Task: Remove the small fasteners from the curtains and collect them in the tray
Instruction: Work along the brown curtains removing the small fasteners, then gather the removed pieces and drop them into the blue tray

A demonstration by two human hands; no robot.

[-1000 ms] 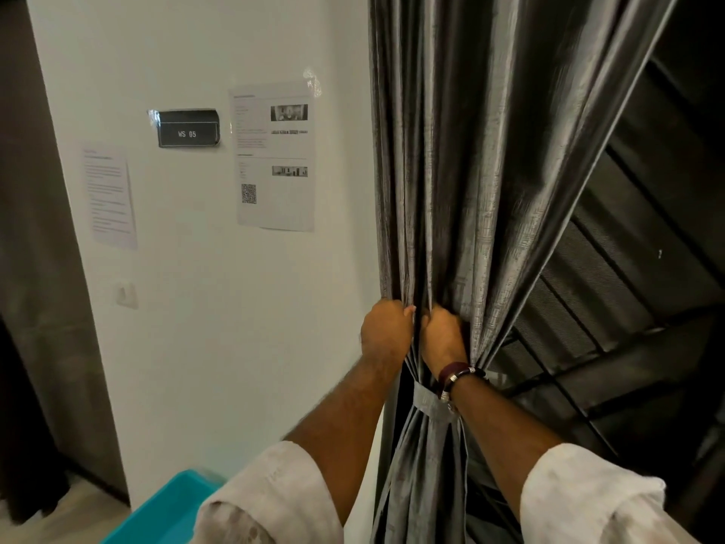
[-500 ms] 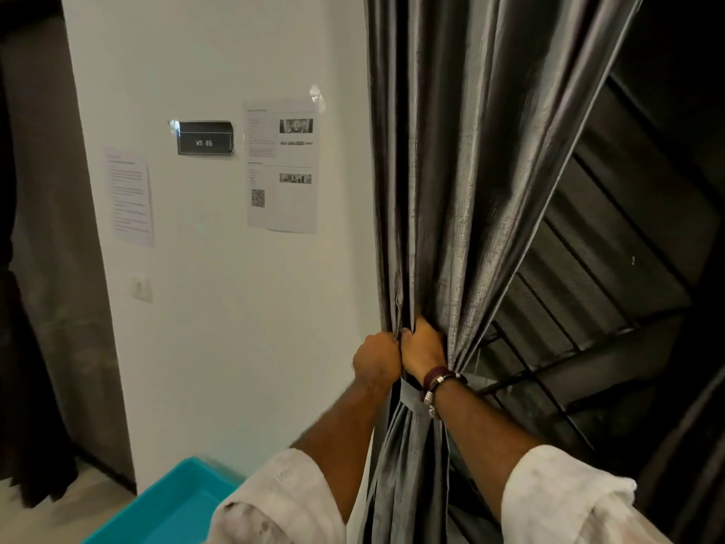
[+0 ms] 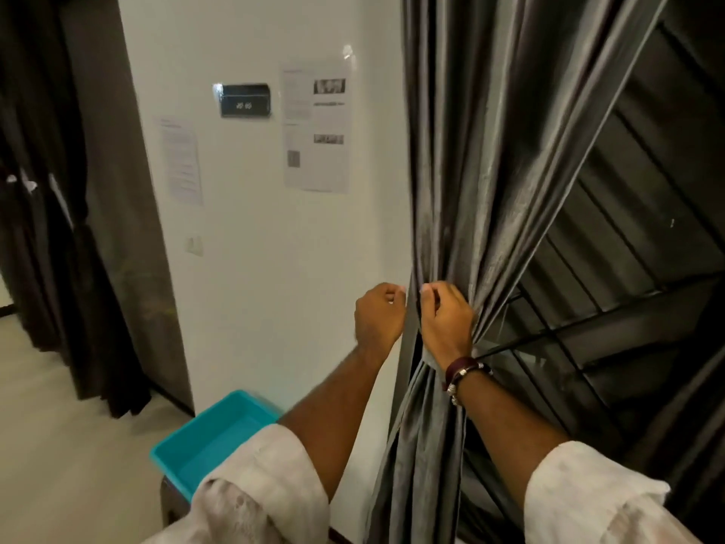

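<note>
Parted since a second ago, left hand (image 3: pixel 378 316) curled beside the soft grey curtain (image 3: pixel 470 190), right hand (image 3: pixel 447 316) pinching its gathered folds; fastener likely small, light.

dim soft indoor light, slight motion blur, wide-angle edge bending

Curtain (image 3: pixel 490 198): grey woven cloth, satiny sheen, fine slubbed texture. Tray (image 3: pixel 204 445): turquoise plastic, smooth, slightly glossy. My sleeves (image 3: pixel 259 500): pale matt cloth, crumpled. Wall (image 3: pixel 274 268): smooth matt paint; paper sheets (image 3: pixel 317 127) taped on.
</note>
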